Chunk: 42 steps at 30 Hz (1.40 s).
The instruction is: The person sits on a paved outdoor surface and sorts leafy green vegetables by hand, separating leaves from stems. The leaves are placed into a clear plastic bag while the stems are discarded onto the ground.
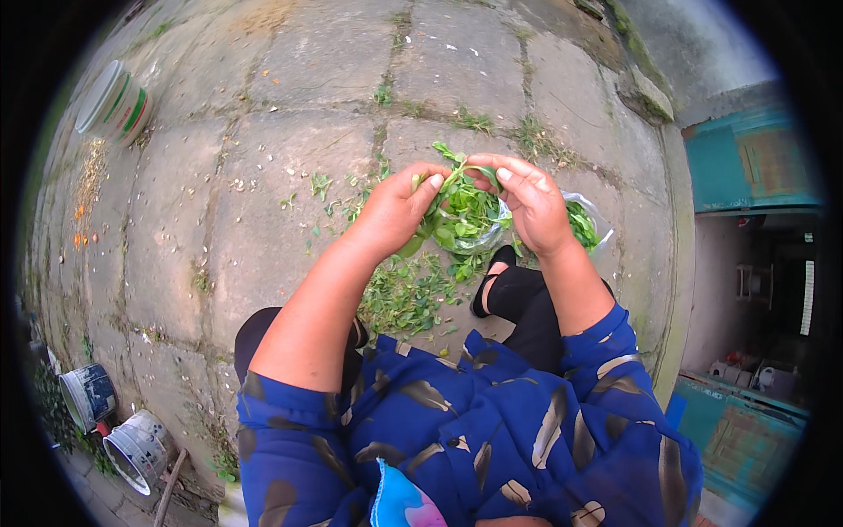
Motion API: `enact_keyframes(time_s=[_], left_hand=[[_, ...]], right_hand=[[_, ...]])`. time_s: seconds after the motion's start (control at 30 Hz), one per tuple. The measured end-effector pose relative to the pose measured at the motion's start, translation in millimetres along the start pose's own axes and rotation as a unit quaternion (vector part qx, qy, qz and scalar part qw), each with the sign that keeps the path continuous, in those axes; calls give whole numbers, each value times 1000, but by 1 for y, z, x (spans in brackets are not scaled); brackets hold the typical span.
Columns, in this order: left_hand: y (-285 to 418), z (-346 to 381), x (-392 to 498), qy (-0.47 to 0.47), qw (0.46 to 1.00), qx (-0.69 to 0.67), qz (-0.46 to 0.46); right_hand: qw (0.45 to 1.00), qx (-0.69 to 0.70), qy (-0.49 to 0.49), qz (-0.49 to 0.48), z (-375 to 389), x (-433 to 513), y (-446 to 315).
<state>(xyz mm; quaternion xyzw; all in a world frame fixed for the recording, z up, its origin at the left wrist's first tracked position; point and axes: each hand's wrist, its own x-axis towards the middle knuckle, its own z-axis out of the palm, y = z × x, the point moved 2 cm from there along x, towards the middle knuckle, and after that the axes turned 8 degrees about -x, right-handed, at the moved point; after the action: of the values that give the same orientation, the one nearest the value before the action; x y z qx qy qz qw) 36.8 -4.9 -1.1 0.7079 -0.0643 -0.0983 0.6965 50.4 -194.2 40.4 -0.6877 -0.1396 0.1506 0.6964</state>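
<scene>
My left hand grips the stems of a leafy green sprig between thumb and fingers. On the sprig's other side, my right hand pinches a leaf between thumb and forefinger. Below both hands, a clear plastic bag holds a heap of green leaves. A second plastic bag with greens in it lies to the right, partly behind my right forearm. Loose leaves and stems are spread on the paving between my feet.
A white bucket stands at the upper left on stone slabs. Two paint-stained buckets lie at the lower left beside a wooden stick. A teal door and a doorway are at the right.
</scene>
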Motion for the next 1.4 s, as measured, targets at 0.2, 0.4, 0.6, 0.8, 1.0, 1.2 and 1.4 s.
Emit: enact_keyframes(time_s=[0.2,0.4,0.6,0.8,1.0,1.2,1.4], left_hand=[[-9,8,4,-29,996,-62,-61],[-2,13,9,88,975,178,104],[17,9,11,167,917,251,260],[21,10,4,109,921,295,231],[14,12,-1,-35,997,-67,34],[14,11,-3,-106,973,-195,-56],[11,3,-7,-90,921,-346,-155]], right_hand=[[990,75,119,-12,-21,10,1],[900,-312,201,-227,-36,11,-14],[864,-420,75,-268,-9,0,-19],[864,-416,0,-283,4,-7,-18],[950,-248,144,-127,-2,8,-5],[953,-280,25,-113,4,15,7],[948,-280,103,-115,-4,18,0]])
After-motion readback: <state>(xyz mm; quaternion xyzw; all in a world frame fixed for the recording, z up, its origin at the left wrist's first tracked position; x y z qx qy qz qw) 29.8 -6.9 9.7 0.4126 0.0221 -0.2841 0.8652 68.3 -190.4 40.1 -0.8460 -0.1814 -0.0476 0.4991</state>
